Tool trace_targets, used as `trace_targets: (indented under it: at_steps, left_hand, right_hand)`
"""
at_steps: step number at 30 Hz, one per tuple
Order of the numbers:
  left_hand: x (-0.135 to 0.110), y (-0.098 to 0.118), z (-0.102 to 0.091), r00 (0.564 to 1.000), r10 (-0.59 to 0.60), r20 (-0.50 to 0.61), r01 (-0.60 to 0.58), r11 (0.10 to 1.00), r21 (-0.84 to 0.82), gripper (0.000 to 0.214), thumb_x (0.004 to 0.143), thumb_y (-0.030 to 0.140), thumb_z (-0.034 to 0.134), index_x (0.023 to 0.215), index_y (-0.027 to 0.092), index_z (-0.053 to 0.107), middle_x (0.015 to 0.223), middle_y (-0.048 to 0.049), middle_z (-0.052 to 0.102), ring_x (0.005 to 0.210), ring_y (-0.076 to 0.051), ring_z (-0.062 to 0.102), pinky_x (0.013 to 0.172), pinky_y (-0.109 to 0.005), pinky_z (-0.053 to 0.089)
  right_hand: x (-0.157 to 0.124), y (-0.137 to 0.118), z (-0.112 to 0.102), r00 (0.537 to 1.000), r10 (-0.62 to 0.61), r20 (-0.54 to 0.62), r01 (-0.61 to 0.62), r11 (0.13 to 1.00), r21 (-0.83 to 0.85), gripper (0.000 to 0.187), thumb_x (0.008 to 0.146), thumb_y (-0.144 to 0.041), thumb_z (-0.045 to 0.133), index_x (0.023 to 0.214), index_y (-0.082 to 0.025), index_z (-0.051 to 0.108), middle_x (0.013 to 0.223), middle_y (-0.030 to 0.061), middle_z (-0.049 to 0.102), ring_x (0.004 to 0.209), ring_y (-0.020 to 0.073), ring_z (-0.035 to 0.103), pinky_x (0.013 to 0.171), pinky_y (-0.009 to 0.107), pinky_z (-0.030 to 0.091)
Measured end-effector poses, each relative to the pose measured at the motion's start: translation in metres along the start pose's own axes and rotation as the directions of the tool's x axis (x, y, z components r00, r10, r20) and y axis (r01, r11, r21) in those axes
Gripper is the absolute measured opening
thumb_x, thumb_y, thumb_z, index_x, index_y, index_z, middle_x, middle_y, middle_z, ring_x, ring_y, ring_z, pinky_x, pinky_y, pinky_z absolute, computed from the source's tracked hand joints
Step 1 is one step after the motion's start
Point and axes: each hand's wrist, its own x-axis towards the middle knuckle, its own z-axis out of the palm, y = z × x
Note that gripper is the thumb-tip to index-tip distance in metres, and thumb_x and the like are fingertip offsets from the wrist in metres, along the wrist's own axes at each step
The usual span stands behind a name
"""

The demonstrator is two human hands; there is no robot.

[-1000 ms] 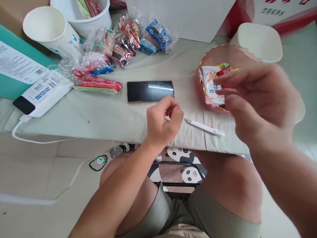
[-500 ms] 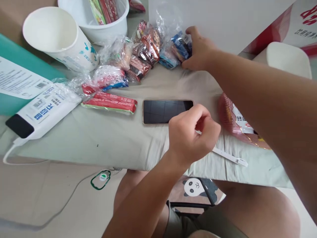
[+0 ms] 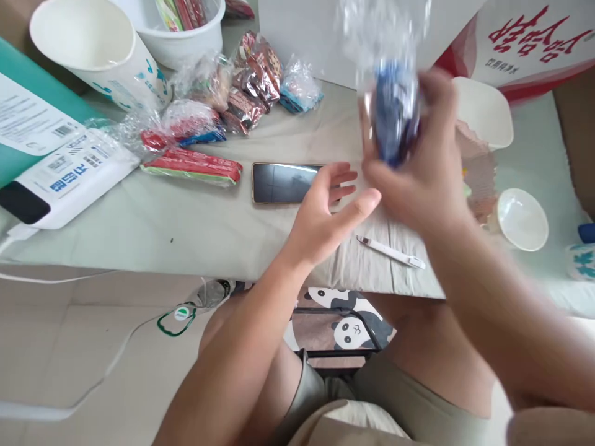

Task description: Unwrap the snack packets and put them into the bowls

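My right hand (image 3: 425,167) is raised over the table, fingers wrapped round a blue snack packet in clear plastic (image 3: 394,111), blurred by motion. My left hand (image 3: 325,210) is open beside it, fingers stretched out, just above the near end of a black phone (image 3: 283,183). A white pen-like stick (image 3: 390,251) lies on the cloth below my hands. Behind my right hand, a pink plate (image 3: 478,173) is partly hidden.
Several wrapped snacks (image 3: 242,93) are piled at the back, with a red bar (image 3: 193,166) in front. Paper cup (image 3: 97,52), white tub (image 3: 181,31), power bank (image 3: 65,179) at left. Small white bowl (image 3: 523,218) and white container (image 3: 483,111) at right.
My right hand took the blue packet from the snack pile and lifted it toward me. My left hand went from a loose fist to open fingers.
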Motion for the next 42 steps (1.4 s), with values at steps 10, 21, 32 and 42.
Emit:
trace_targets:
  at_steps: [10, 21, 32, 42]
  left_hand:
    - [-0.017, -0.011, 0.000, 0.923, -0.311, 0.228, 0.327, 0.944, -0.039, 0.067, 0.072, 0.030, 0.088, 0.132, 0.032, 0.058, 0.115, -0.0036, 0.076, 0.086, -0.024, 0.078, 0.062, -0.031, 0.064]
    - [-0.024, -0.029, 0.018, 0.847, -0.386, 0.365, 0.442, 0.893, -0.081, 0.058, 0.068, 0.048, 0.096, 0.115, 0.027, 0.069, 0.101, -0.0055, 0.077, 0.088, -0.026, 0.079, 0.068, -0.035, 0.066]
    - [-0.017, -0.045, 0.012, 0.983, -0.183, 0.010, 0.182, 0.981, 0.064, 0.049, 0.078, 0.050, 0.088, 0.109, 0.027, 0.059, 0.106, -0.0078, 0.077, 0.104, -0.029, 0.078, 0.087, -0.044, 0.065]
    - [-0.027, -0.045, -0.002, 0.881, 0.241, 0.406, -0.442, 0.726, 0.527, 0.035, 0.103, 0.042, 0.058, 0.131, 0.026, 0.070, 0.127, -0.0065, 0.080, 0.115, -0.027, 0.078, 0.102, -0.043, 0.064]
  right_hand:
    - [-0.151, 0.052, -0.006, 0.975, 0.145, 0.167, -0.214, 0.804, 0.555, 0.078, 0.092, -0.073, 0.056, 0.157, -0.042, 0.027, 0.140, 0.0108, 0.056, 0.126, 0.0326, 0.064, 0.103, 0.058, 0.059]
    - [-0.157, 0.082, -0.016, 0.988, -0.081, 0.130, 0.004, 0.862, 0.507, 0.070, 0.085, -0.053, 0.075, 0.147, -0.041, 0.045, 0.138, 0.0097, 0.056, 0.127, 0.0336, 0.062, 0.104, 0.058, 0.057]
    - [-0.153, 0.077, -0.022, 0.967, -0.127, 0.222, 0.017, 0.897, 0.441, 0.047, 0.088, -0.039, 0.077, 0.131, -0.030, 0.062, 0.119, 0.0088, 0.066, 0.109, 0.0255, 0.067, 0.090, 0.042, 0.061]
    - [-0.155, 0.073, -0.011, 0.970, 0.092, 0.227, -0.188, 0.873, 0.450, 0.048, 0.081, -0.035, 0.082, 0.125, -0.026, 0.066, 0.120, 0.0082, 0.070, 0.108, 0.0257, 0.070, 0.092, 0.041, 0.058]
